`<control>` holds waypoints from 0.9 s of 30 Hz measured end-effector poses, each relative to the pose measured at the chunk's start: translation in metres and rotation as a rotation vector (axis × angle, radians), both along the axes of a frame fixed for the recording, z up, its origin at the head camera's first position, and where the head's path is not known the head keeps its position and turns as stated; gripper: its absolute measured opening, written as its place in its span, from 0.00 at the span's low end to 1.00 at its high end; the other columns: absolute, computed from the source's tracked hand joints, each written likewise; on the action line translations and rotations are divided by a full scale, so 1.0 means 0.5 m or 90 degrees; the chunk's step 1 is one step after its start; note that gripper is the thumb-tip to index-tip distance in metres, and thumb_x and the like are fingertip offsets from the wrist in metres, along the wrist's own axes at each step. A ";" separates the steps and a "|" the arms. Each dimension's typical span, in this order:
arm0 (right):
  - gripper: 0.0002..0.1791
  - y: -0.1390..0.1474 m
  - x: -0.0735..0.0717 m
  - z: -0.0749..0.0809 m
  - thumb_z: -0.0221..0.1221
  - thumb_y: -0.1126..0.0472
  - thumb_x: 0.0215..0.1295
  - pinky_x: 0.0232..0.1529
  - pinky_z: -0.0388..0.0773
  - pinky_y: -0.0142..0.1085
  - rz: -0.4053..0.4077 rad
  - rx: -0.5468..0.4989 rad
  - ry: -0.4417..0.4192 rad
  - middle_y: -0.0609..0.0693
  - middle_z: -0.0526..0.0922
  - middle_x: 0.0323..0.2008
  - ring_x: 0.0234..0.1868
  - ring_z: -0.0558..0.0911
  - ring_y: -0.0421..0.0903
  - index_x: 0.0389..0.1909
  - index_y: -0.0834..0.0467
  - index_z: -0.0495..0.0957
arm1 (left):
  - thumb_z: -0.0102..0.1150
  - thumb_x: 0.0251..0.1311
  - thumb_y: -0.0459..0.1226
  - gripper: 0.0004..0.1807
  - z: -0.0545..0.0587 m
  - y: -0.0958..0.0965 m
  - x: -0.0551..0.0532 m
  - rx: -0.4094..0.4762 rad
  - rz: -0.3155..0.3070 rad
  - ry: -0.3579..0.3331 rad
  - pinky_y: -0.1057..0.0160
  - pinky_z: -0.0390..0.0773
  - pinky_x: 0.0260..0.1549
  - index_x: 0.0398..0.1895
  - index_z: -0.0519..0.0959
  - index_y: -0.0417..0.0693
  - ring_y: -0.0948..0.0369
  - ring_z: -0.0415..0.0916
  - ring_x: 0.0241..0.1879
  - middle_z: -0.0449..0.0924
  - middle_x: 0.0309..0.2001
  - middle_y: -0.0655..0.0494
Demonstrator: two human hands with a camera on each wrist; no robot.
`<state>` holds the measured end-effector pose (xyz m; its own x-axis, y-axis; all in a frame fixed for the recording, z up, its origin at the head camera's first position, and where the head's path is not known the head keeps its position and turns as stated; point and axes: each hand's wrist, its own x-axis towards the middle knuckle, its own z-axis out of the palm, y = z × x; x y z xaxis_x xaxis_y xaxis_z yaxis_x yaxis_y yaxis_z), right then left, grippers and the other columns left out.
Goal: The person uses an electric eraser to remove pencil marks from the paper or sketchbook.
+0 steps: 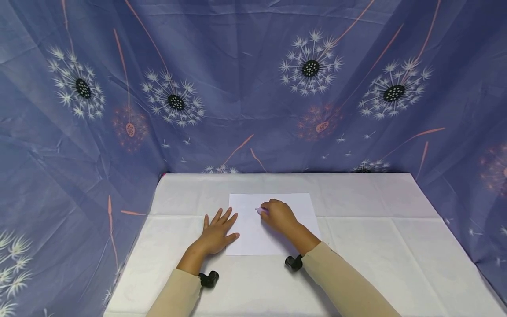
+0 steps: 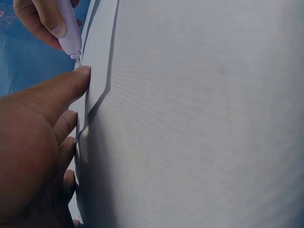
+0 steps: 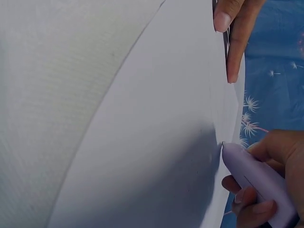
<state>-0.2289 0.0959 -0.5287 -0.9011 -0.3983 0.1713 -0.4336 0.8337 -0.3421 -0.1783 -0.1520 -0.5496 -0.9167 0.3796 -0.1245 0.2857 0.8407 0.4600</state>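
A white sheet of paper point(image 1: 247, 242) lies flat on the table. My left hand point(image 1: 216, 236) rests on its left edge with the fingers spread, several of them and the thumb reaching over the sheet. My right hand point(image 1: 282, 217) grips a thick lavender pen point(image 3: 259, 183) with a rounded body and a thin metal tip. In the head view, the tip points left and meets the upper middle of the sheet, at a tiny dark mark. The left wrist view shows the pen's narrow nose point(image 2: 71, 45) beyond my left thumb point(image 2: 71, 85). My right palm hides the pen's back end.
A creased white cloth point(image 1: 368, 246) covers the table around the paper. Behind and at both sides hangs a blue curtain point(image 1: 237, 88) printed with dandelions. Each wrist bears a small black camera, the left camera point(image 1: 210, 279) and right camera point(image 1: 293, 263) sitting close over the cloth.
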 end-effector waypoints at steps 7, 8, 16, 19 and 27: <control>0.12 -0.002 0.000 0.001 0.66 0.59 0.64 0.45 0.84 0.44 -0.002 -0.007 -0.011 0.53 0.88 0.37 0.38 0.87 0.50 0.46 0.58 0.88 | 0.54 0.72 0.54 0.37 0.000 0.000 0.000 0.003 0.003 -0.002 0.26 0.32 0.72 0.79 0.59 0.53 0.43 0.37 0.82 0.46 0.83 0.51; 0.12 -0.002 0.000 0.000 0.66 0.59 0.64 0.44 0.84 0.44 -0.007 -0.005 -0.009 0.53 0.88 0.37 0.38 0.87 0.50 0.46 0.57 0.88 | 0.54 0.72 0.54 0.37 0.000 0.000 0.000 0.004 0.002 -0.002 0.26 0.32 0.72 0.79 0.59 0.53 0.43 0.37 0.82 0.46 0.83 0.51; 0.13 -0.003 0.001 0.004 0.66 0.59 0.64 0.45 0.85 0.44 -0.010 -0.007 -0.038 0.54 0.88 0.39 0.40 0.87 0.51 0.47 0.59 0.87 | 0.54 0.71 0.54 0.37 -0.001 -0.001 0.000 0.006 0.005 -0.003 0.26 0.32 0.72 0.79 0.59 0.53 0.43 0.37 0.82 0.47 0.83 0.51; 0.12 -0.005 0.001 0.005 0.66 0.58 0.64 0.44 0.84 0.44 -0.004 -0.006 -0.036 0.53 0.87 0.38 0.38 0.87 0.50 0.46 0.58 0.88 | 0.54 0.72 0.54 0.38 -0.001 -0.001 0.000 0.004 0.003 -0.003 0.26 0.32 0.72 0.79 0.59 0.53 0.43 0.37 0.82 0.46 0.83 0.51; 0.13 -0.006 0.005 0.003 0.65 0.58 0.65 0.46 0.84 0.45 -0.012 -0.011 -0.045 0.53 0.87 0.38 0.39 0.87 0.51 0.47 0.58 0.87 | 0.54 0.72 0.54 0.37 0.005 0.001 0.002 0.005 -0.003 -0.001 0.25 0.33 0.72 0.79 0.59 0.52 0.42 0.38 0.82 0.47 0.82 0.50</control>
<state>-0.2266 0.0927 -0.5272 -0.9185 -0.3790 0.1131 -0.3921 0.8352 -0.3856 -0.1772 -0.1516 -0.5471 -0.9150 0.3842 -0.1232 0.2883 0.8363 0.4664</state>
